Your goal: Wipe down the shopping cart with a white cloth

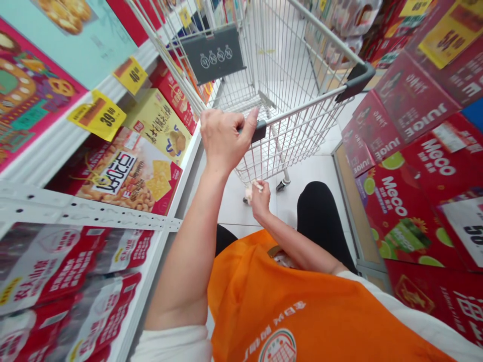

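My left hand (226, 136) is closed on the near rim of a wire shopping cart (298, 113), beside a dark grey plastic corner piece (259, 131). Its thumb points up and rests against that piece. Lower down, my right hand (261, 200) is closed on a small crumpled whitish cloth (257, 186). That hand is close to the bottom wires of the cart's near side; whether the cloth touches them I cannot tell. A dark grey panel with round symbols (217, 55) hangs inside the cart. My orange apron (294, 301) fills the lower middle.
At left, a white shelf (166, 236) holds snack boxes (128, 173) and red-and-clear bottle packs (41, 266), with yellow price tags (101, 115). At right, red drink cartons (411, 201) are stacked close by. White floor tiles (317, 168) show under the cart.
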{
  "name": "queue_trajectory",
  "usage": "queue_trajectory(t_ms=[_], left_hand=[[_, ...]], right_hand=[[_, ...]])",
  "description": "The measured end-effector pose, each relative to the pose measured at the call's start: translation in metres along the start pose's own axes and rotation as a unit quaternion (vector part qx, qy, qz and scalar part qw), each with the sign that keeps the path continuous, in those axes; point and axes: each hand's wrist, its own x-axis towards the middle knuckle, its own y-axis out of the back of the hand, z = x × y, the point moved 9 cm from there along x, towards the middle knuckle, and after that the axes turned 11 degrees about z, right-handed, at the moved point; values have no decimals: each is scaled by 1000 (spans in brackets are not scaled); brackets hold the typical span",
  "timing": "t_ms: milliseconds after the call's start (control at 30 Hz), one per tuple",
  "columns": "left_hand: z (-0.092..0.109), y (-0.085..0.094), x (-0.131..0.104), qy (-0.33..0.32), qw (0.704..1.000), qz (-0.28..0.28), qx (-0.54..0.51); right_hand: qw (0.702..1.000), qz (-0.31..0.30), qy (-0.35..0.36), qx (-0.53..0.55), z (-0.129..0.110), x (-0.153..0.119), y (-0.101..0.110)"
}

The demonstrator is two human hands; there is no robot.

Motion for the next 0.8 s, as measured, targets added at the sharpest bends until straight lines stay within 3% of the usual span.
queue_trajectory(t_ms=[67,133,500,567,667,733,800], left_hand=[[0,2,-1,0,1000,5,11],[-1,3,-2,2,1000,6,26],[4,10,-5,-40,995,44,84],[5,9,-5,-42,995,29,91],[4,8,-5,-42,995,6,88],[3,9,-4,-40,996,-5,83],[1,10,-4,-36,997,-17,73]], right_hand=[[993,-2,-107,58,5,-7,-6],[982,-14,-159,99,1,-14,-10],[984,-65,-118,119,-39,-34,-8],[990,-75,-63,105,-61,-31,-9],[989,-48,130,51,-103,-27,-4],[963,-23,268,-1,-119,-31,0],[936,-34,347,-55,-116,-36,-4]])
